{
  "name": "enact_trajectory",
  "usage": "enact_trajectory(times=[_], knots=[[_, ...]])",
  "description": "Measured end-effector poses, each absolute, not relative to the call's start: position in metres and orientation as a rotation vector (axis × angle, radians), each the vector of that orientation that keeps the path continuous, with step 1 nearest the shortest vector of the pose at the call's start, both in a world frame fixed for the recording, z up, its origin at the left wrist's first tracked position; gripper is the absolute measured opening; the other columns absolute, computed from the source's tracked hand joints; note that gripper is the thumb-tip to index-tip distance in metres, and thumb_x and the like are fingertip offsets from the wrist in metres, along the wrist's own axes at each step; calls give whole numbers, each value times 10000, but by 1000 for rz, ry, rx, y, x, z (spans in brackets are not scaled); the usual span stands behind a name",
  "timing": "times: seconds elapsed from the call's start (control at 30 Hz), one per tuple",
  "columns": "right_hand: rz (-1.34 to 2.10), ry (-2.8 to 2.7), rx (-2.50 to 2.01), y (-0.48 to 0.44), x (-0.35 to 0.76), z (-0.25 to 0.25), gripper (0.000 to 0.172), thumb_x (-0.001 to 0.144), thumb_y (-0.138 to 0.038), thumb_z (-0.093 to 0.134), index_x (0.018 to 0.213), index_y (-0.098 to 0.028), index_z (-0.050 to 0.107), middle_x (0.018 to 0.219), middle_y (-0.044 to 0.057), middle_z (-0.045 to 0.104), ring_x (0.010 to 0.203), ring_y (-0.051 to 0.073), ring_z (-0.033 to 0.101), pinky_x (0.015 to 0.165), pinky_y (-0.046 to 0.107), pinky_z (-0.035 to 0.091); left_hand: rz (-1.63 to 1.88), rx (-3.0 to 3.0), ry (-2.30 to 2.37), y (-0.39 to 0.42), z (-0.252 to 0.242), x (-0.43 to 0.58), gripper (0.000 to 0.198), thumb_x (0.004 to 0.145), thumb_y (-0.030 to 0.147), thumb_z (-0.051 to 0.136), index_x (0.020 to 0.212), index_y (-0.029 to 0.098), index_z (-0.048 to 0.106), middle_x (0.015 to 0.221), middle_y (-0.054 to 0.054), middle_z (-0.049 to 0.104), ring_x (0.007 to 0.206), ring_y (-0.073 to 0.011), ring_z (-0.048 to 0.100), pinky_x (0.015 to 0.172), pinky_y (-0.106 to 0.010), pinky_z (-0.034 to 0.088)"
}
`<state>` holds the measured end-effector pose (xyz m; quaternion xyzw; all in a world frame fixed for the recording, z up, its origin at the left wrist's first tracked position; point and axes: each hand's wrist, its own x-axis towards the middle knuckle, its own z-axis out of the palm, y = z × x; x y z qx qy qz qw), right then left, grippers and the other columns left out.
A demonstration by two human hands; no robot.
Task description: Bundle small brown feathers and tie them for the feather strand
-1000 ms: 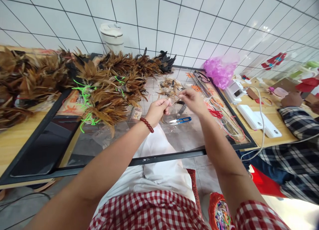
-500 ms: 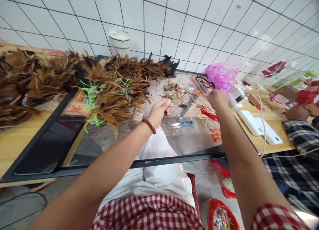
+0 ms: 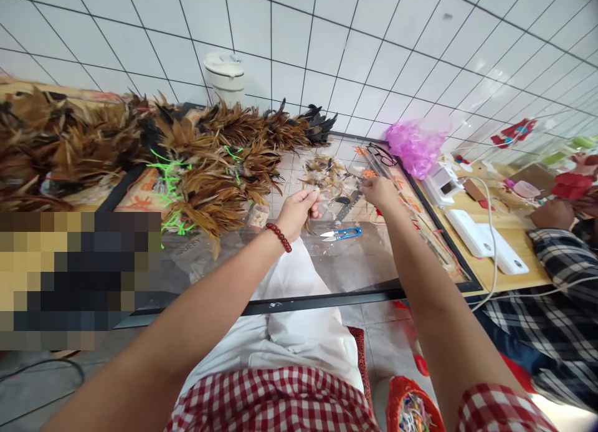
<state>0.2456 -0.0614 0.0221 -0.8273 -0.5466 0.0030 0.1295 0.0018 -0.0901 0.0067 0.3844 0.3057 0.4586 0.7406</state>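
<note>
My left hand (image 3: 299, 212), with a beaded bracelet at its wrist, is closed in a pinch over the middle of the table. A small brown feather (image 3: 307, 224) pokes out below its fingers. To its right, my right hand (image 3: 380, 192) is also closed, fingertips together above a grey ruler (image 3: 348, 209); what it pinches is too small to make out. Between and beyond the hands lies a pile of loose feathers (image 3: 327, 169). Blue-handled thread snips (image 3: 343, 234) rest just in front. Bunches of brown feathers (image 3: 210, 201), some with bright green ties, lie left of my left hand.
Purple plastic (image 3: 415, 146) and eyeglasses (image 3: 384, 153) lie at the back right. White devices (image 3: 486, 239) and a cable sit beyond the table's dark edge (image 3: 439, 226). A lidded white container (image 3: 224, 76) stands against the wall. Another person's plaid sleeve (image 3: 555, 251) is at right.
My right hand has moved left and slightly nearer, from beside the purple plastic to above the ruler. My left hand keeps its pinch almost in place. A pixelated patch now covers the lower left.
</note>
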Motion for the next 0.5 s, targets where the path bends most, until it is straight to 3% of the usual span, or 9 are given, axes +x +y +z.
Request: enact_trajectory(times=[0.13, 0.33, 0.5], knots=[[-24, -1657, -2274, -65, 233, 23, 175, 766, -209, 511, 803, -157, 674, 879, 124, 692, 840, 239, 623, 759, 344, 458, 1031, 836, 668, -90, 6, 2, 244, 802, 327, 655, 694, 129, 563, 507, 54, 447, 445, -48, 442, 539, -201, 469], [389, -1615, -1660, -86, 186, 37, 224, 828, -312, 460, 864, -164, 624, 778, 48, 664, 701, 159, 601, 668, 269, 466, 1091, 743, 719, -93, 13, 3, 245, 818, 324, 636, 700, 124, 562, 628, 10, 562, 519, -53, 534, 523, -176, 440], [-70, -1649, -2110, -73, 212, 40, 241, 769, -276, 524, 899, -167, 695, 912, 100, 699, 872, 238, 619, 778, 333, 456, 1085, 700, 716, -92, 14, 2, 239, 818, 306, 639, 694, 122, 550, 673, -6, 597, 522, -55, 542, 520, -183, 430]])
